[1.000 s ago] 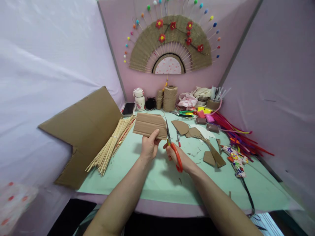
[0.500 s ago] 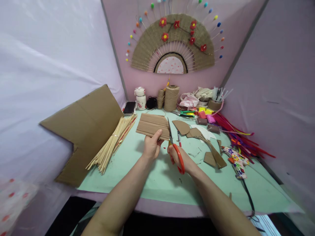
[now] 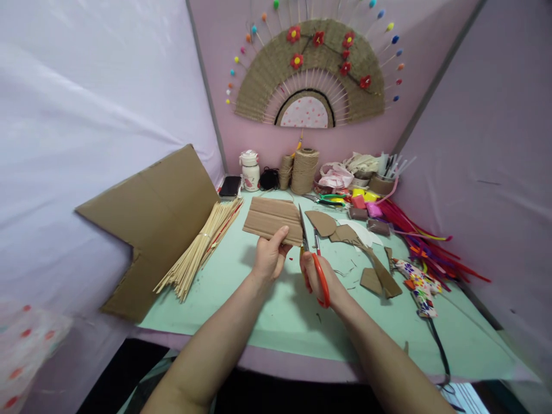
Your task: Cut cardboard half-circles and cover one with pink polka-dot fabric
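Note:
My left hand (image 3: 271,253) grips a piece of corrugated cardboard (image 3: 269,217) by its lower edge, thumb on top. Orange-handled scissors (image 3: 323,280) are in my right hand (image 3: 317,273), with the blades pointing away from me at the cardboard's right edge. One blade shows upright beside that edge; whether the blades bite into the cardboard I cannot tell. Just right of the scissors lie a fan-shaped cardboard piece (image 3: 321,223), a pen (image 3: 317,242) and a curved cardboard strip (image 3: 382,275).
A bundle of thin sticks (image 3: 196,250) and a large cardboard sheet (image 3: 159,207) are at left. Twine spools (image 3: 305,172), a white bottle (image 3: 249,171) and pliers (image 3: 325,199) stand or lie at the back. A patterned glue gun (image 3: 420,284) and red pipe cleaners (image 3: 418,236) are at right.
The whole view has shifted slightly, so things appear a little further right. Both hands keep their holds on the cardboard and the scissors, almost unchanged relative to each other.

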The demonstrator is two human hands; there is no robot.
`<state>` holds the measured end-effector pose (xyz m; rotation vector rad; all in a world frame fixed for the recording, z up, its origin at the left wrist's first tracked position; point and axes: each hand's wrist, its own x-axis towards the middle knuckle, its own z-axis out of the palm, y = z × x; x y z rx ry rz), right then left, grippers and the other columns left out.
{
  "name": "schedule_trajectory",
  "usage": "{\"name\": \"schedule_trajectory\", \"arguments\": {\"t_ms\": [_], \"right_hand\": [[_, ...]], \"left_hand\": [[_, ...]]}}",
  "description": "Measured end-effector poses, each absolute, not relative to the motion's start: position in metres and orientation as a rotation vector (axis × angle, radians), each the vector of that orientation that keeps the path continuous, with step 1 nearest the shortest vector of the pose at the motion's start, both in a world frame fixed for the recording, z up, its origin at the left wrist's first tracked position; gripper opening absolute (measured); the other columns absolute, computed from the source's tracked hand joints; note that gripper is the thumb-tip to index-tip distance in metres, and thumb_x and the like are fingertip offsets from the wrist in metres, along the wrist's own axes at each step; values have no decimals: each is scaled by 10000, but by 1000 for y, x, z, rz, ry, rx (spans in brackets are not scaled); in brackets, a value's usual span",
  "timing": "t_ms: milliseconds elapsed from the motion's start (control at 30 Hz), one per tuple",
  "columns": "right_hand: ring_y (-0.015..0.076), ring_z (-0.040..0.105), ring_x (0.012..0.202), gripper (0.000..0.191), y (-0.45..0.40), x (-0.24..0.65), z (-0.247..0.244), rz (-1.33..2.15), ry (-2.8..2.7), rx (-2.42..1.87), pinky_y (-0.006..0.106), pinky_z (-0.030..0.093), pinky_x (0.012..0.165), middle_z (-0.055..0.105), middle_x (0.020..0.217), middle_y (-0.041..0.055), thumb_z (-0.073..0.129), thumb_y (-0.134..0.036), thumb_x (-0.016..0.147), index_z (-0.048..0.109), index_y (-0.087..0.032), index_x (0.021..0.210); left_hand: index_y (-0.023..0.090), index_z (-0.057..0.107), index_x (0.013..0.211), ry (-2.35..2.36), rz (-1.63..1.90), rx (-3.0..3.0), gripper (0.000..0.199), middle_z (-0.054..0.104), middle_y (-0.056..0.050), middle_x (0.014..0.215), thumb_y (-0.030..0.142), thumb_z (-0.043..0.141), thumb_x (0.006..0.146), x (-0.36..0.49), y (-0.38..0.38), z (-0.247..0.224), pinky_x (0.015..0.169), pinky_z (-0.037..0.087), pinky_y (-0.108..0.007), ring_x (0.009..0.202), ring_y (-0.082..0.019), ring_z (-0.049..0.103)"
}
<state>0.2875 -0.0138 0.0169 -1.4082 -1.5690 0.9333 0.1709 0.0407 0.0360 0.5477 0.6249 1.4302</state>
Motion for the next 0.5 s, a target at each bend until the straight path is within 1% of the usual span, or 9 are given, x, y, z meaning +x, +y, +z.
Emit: {"name": "schedule_trajectory", "arguments": {"t_ms": [133,267,400,500], "right_hand": [[159,392,426,653,-15,287,18,928,-1546,-1420,286,289,427,401,398,6,244,-792,848,371,-249,508],[160,394,424,617,-17,286,18,880,-1559,-1439,289,296,435,406,398,4,274,-757,867,361,-255,519],[164,418,444,567,-16,282,13,815,-1613,-1490,287,312,447,428,443,1,297,-739,870,355,-257,576],[160,439,480,564,-14,282,8,857,-1659,-1425,280,341,465,445,521,-9,296,-766,853,392,-247,654]], "left_hand": [[168,659,1003,603,1426,535,425,725,-9,886,193,834,617,170,39,40,764,529,-254,820,-144,669],[176,658,997,589,1405,460,403,723,6,850,180,823,630,167,39,43,721,533,-227,763,-124,667],[181,661,966,664,1377,319,325,725,-3,826,233,805,680,164,44,46,685,543,-238,715,-133,672],[175,662,927,762,1408,303,324,718,-2,782,201,822,646,163,45,47,644,542,-234,670,-133,671]]}}
